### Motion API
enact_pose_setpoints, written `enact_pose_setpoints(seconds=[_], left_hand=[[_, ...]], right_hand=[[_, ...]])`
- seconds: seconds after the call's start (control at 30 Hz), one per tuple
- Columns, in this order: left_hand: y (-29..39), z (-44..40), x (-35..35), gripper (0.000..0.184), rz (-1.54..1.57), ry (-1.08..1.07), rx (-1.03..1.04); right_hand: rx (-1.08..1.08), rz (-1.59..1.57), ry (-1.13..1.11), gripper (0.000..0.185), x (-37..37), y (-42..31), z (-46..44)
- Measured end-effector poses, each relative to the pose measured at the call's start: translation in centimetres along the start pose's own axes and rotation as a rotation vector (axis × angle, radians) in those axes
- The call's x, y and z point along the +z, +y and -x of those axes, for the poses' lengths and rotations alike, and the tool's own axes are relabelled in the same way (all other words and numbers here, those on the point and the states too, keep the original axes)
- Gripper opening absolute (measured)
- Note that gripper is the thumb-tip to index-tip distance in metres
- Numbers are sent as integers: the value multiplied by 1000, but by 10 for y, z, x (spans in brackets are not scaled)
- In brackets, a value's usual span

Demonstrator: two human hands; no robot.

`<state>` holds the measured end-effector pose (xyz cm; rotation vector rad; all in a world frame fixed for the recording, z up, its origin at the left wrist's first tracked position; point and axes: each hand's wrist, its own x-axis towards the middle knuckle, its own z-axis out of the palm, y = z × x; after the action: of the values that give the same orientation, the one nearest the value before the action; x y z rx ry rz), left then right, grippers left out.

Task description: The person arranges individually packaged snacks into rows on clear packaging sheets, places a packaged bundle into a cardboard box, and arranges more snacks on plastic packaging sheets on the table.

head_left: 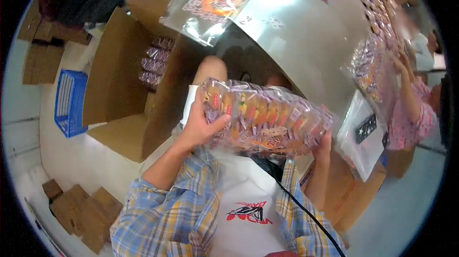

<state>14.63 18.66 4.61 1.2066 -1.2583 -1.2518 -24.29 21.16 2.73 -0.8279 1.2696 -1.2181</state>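
A long clear bag point(267, 118) filled with rows of small wrapped items in purple and orange packaging is held across my lap. My left hand point(198, 125) grips its left end, thumb over the front. At the right end, my right hand point(322, 147) holds the lower corner, its fingers partly hidden by the bag. Left of my knee stands an open cardboard box point(114, 80) with several similar purple packs point(155, 63) inside. A flat clear printed bag point(215, 3) overhangs the edge of the metal table point(306, 32).
Many small wrapped items point(377, 17) line the table's far edge. A stack of clear bags point(361, 135) lies at its right corner. A co-worker in a pink top point(413, 116) works at the right. A blue basket point(71, 104) and cardboard boxes point(81, 214) are at the left.
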Motion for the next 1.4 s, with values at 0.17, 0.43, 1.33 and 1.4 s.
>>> enact_pose_setpoints(seconds=[0.17, 0.43, 1.33, 1.4], left_hand=[[7, 20, -19, 111, -42, -91, 155], [17, 36, -43, 128, -85, -58, 54], [-9, 1, -223, 65, 882, 726, 163], [-21, 6, -236, 60, 881, 788, -65]], right_hand=[[-150, 205, -9, 118, -13, 1, 27], [-347, 210, -9, 119, 6, -7, 8], [402, -389, -547, 46, 436, -1, -103], [394, -232, -600, 42, 437, 6, -95]])
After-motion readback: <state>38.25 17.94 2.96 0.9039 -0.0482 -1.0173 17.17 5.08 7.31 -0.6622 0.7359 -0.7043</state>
